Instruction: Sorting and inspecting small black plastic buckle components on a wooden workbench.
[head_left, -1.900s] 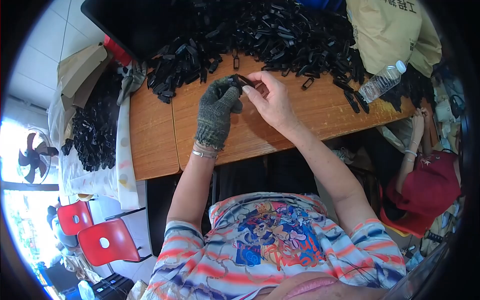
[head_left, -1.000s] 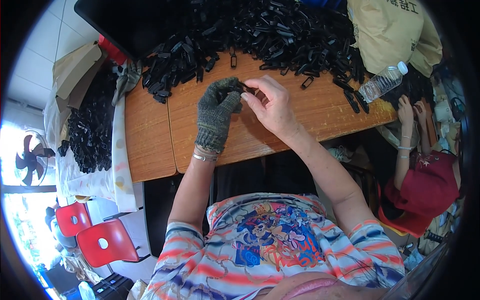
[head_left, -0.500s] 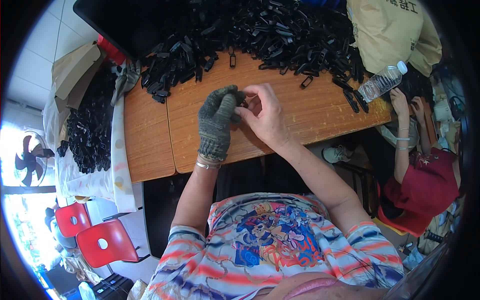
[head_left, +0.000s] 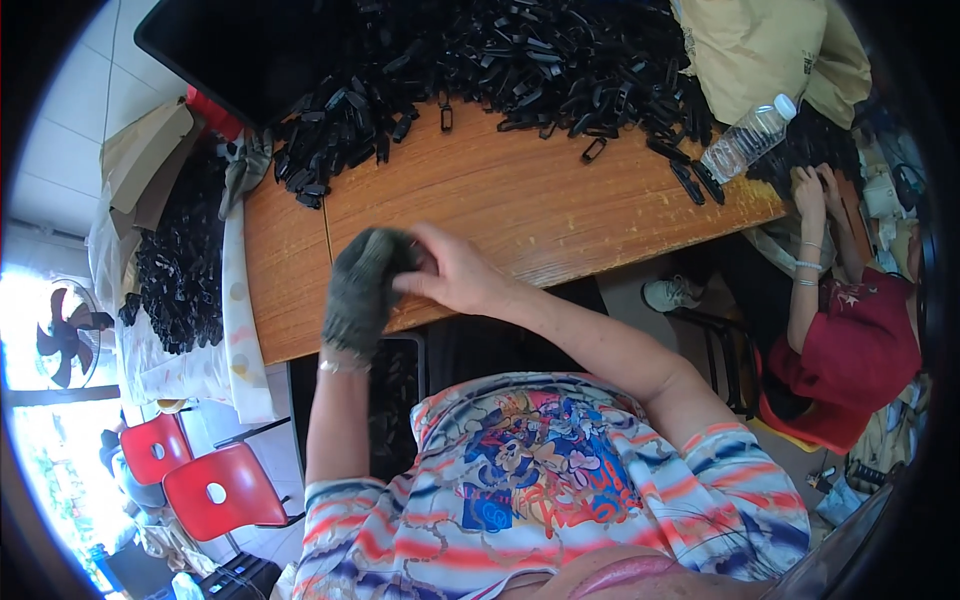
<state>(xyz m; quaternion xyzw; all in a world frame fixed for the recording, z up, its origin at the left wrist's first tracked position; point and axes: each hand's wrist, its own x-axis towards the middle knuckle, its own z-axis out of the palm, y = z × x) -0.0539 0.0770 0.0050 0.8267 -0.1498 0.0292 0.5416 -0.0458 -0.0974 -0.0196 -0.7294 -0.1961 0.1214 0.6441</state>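
Observation:
My left hand [head_left: 362, 285], in a grey-green knitted glove, is over the near edge of the brown wooden table [head_left: 500, 200]. Its fingers are curled and partly smeared by motion. My bare right hand [head_left: 458, 272] meets it there, thumb and fingers pinched against the gloved fingertips. Something dark shows between the two hands, too hidden to make out. Beyond them, a large pile of small black plastic frames [head_left: 540, 70] covers the table's far side. One loose black frame [head_left: 446, 117] lies at the pile's near edge.
A clear plastic bottle [head_left: 745, 140] lies by a tan sack [head_left: 755, 60] at the right. Another person [head_left: 850, 330] sits there, hands at more black parts. A bag of black parts [head_left: 180, 270] is at the left. Below the table edge is a black tray [head_left: 400, 380].
Both hands have moved left and closer to me, staying together. More of the black tray below the table edge shows. The view has shifted slightly.

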